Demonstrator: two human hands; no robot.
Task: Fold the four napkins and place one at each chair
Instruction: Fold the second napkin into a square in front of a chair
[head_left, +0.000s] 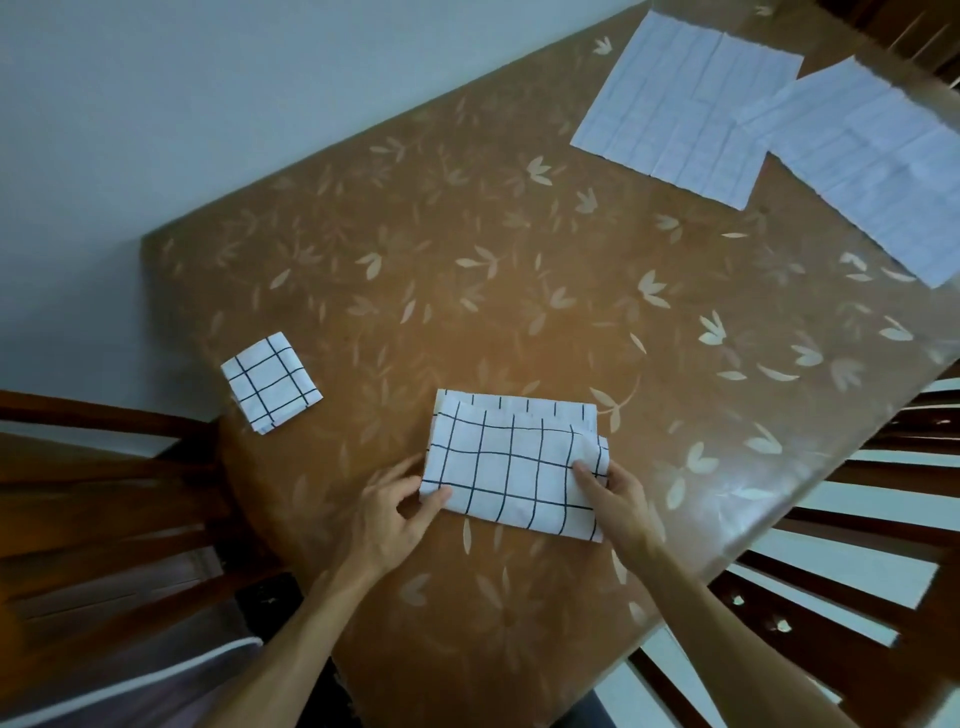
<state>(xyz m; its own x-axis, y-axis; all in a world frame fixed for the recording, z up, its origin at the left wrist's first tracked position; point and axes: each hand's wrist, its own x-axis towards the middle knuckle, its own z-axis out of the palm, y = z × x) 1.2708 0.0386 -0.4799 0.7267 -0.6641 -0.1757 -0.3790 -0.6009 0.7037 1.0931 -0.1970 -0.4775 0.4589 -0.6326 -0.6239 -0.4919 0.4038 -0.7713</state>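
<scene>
Head view shows the half-folded napkin lying longways across the worktop, left hand pinching its left end, right hand pinching its right end

A brown leaf-patterned worktop is being occupied by a small folded checked napkin, a half-folded checked napkin, and two flat, unfolded napkins, overlapping.

Light: dim, cool bluish cast overall.
Glare: soft sheen on surface, strongest far-right edge.
Shadows: faint, diffuse.
Blur: corners soft; far unfolded napkins washed out.
Distortion: wide-angle, edges bowed.
</scene>
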